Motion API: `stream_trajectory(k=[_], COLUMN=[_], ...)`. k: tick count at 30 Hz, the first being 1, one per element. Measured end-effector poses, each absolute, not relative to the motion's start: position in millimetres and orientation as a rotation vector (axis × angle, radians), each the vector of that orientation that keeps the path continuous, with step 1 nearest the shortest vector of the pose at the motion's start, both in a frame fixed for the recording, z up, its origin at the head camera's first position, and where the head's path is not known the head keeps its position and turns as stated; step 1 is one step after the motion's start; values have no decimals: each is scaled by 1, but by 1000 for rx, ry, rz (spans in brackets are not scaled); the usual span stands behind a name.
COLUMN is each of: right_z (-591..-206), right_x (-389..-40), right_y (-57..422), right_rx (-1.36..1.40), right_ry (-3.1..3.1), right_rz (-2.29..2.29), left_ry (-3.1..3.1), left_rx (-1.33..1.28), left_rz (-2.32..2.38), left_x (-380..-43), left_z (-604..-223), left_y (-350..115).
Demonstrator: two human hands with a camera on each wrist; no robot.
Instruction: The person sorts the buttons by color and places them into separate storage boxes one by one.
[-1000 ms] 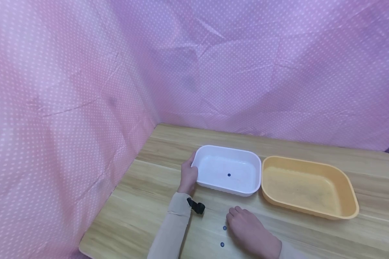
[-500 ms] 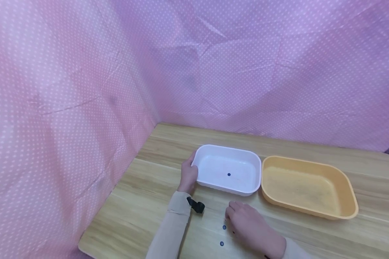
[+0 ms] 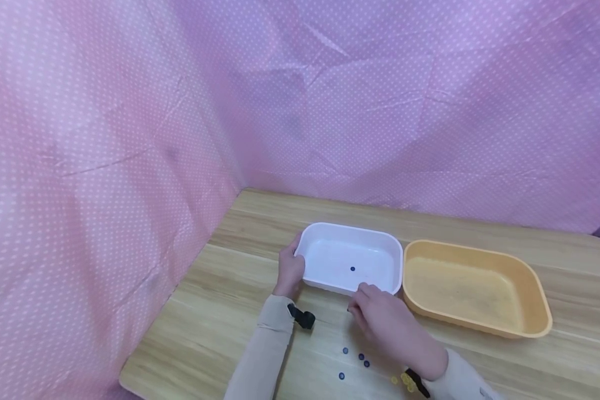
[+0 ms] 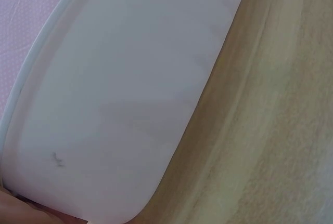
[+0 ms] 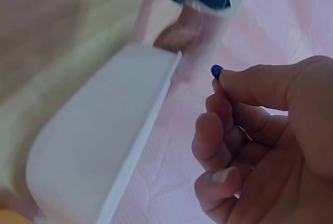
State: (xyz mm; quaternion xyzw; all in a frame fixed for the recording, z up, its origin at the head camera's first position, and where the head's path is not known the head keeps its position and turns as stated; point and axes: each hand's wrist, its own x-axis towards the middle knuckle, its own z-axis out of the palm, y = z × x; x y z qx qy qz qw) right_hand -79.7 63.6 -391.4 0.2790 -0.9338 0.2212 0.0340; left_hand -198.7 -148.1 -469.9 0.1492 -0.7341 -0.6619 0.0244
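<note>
Blue between the fingertips: the right hand (image 3: 392, 328) has one small disc (image 5: 217, 71) pinched at the tip of the thumb, with the hand just short of the near wall of the white tub (image 3: 330, 258). Left hand (image 3: 290, 271) grips the tub's left end, and that's a good brace. One dark disc (image 3: 352, 269) sits inside; four loose discs (image 3: 361, 356) lie on the table (image 3: 205, 311).

Looks like a carry into the white tub, so here's how I'd play it: lift knuckles and all over the rim, dip low, then part thumb and finger; dropped from high, so small a piece could bounce or roll. Squeeze lightly, since a hard pinch might flick it away.

Now the murky bits! From the head, the pinched disc is barely a dark speck; the thumb covers part of it in the right wrist view, where the background smears. The left wrist view is mostly tub wall, the hand just a corner sliver. And those yellow discs (image 3: 407, 381)? Partly covered by the wrist strap (image 3: 418, 383), so no sure count.
</note>
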Motion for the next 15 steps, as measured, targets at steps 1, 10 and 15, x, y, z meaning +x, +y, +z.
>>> stream_trajectory(k=[1, 10, 15], right_z=[-390, -394, -396], right_x=[-83, -114, -128], right_y=[64, 69, 71], right_rx=[840, 775, 756], right_ry=[-2866, -2832, -2850], right_rz=[677, 615, 597], left_ry=[-2270, -2258, -2271], left_rx=[457, 462, 481], left_rz=[-2049, -2057, -2048], left_x=[-199, -199, -200], left_z=[-470, -470, -469], left_y=[-148, -149, -149])
